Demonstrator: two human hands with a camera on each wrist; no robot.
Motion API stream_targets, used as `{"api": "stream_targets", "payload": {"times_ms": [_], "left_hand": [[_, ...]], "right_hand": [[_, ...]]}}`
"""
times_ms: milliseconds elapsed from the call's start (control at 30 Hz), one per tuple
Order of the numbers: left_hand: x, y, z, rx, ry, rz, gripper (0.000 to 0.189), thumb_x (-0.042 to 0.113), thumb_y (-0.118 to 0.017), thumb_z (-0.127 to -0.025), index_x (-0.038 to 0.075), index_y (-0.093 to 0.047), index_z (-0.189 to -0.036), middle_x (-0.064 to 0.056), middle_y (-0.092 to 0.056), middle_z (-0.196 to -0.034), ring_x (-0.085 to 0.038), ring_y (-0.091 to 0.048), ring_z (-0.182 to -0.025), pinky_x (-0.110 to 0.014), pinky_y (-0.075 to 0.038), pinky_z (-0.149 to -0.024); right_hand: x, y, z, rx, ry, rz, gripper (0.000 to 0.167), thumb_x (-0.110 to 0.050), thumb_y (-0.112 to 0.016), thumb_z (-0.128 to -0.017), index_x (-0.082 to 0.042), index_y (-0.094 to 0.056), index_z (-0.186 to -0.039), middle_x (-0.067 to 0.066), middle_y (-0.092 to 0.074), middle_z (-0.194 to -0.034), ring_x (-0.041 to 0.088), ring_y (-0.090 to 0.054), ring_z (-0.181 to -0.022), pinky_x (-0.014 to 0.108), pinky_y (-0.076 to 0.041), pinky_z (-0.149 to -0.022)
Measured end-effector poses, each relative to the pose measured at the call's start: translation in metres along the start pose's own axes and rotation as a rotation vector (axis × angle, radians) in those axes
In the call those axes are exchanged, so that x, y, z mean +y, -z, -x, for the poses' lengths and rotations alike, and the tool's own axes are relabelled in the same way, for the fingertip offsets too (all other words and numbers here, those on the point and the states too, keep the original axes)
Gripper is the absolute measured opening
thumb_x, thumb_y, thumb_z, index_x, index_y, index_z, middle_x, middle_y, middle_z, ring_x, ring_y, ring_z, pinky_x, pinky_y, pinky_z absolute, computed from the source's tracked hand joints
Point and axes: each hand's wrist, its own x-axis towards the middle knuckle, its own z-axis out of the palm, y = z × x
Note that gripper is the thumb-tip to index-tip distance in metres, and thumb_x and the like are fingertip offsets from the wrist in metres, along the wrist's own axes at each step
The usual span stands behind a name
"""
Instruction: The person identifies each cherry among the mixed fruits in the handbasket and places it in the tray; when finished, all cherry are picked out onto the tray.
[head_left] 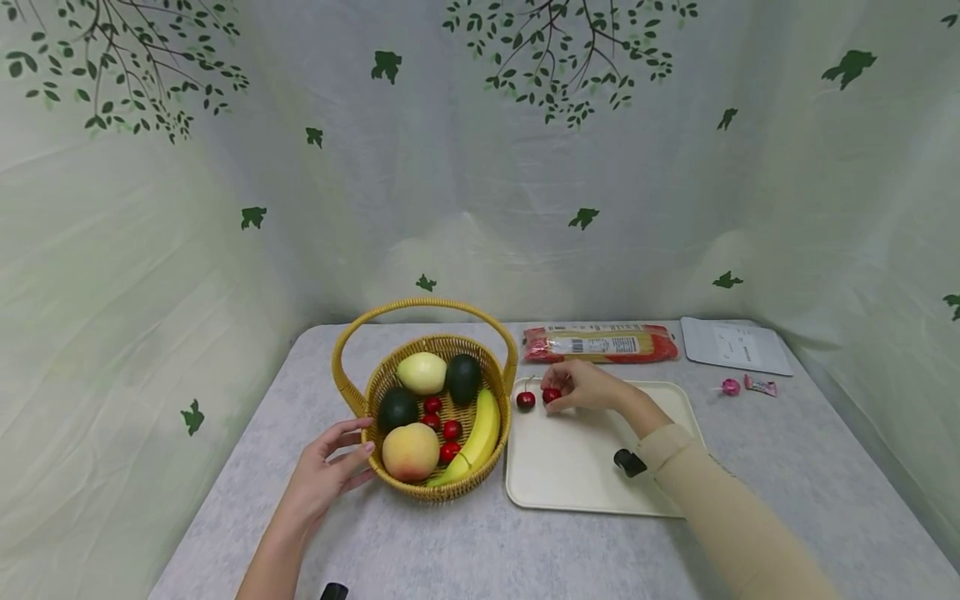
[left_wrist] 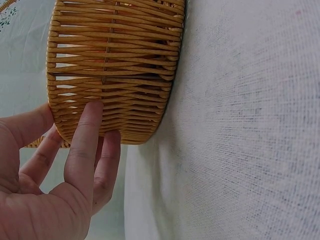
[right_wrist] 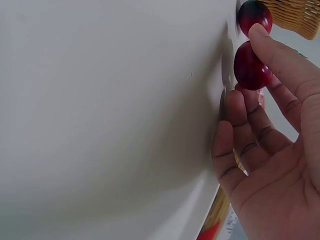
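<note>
My right hand (head_left: 588, 387) pinches a dark red cherry (right_wrist: 251, 67) between thumb and fingers, low over the cream tray (head_left: 570, 475). Just left of it on the tray lies another cherry (head_left: 525, 402) with its stem upward. My left hand (left_wrist: 75, 165) rests its extended fingertips against the outer wall of a yellow wicker basket (left_wrist: 115, 65) with a tall handle. Inside the basket are a peach (head_left: 410, 452), a banana (head_left: 483, 429), a pale yellow fruit (head_left: 422, 372), two dark green avocado-like fruits (head_left: 463, 379) and several small red cherries (head_left: 452, 430).
Behind the tray lies a red and gold plastic packet (head_left: 600, 343). A white flat sheet or pouch (head_left: 735, 346) is at the back right, with a pink lollipop (head_left: 731, 387) and a wrapped candy (head_left: 761, 385) in front. A leaf-printed curtain (head_left: 480, 208) hangs behind the grey table (head_left: 450, 550).
</note>
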Motion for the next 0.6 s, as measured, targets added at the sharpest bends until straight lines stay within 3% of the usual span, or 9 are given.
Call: {"api": "stream_targets", "payload": {"times_ms": [600], "left_hand": [[-0.0006,-0.0002,-0.0005,0.001,0.001,-0.006,0.051,0.013,-0.071,-0.105,0.008,-0.055,-0.154,-0.016,-0.052,-0.14,-0.013,-0.071,-0.107,-0.039,-0.068,-0.092]], "right_hand": [[0.0013,0.0019,0.0017,-0.011,0.02,-0.01,0.029,-0.017,-0.088,-0.091,-0.008,-0.072,-0.113,0.005,-0.071,-0.099,0.014,-0.06,-0.087,0.024,-0.052,-0.077]]}}
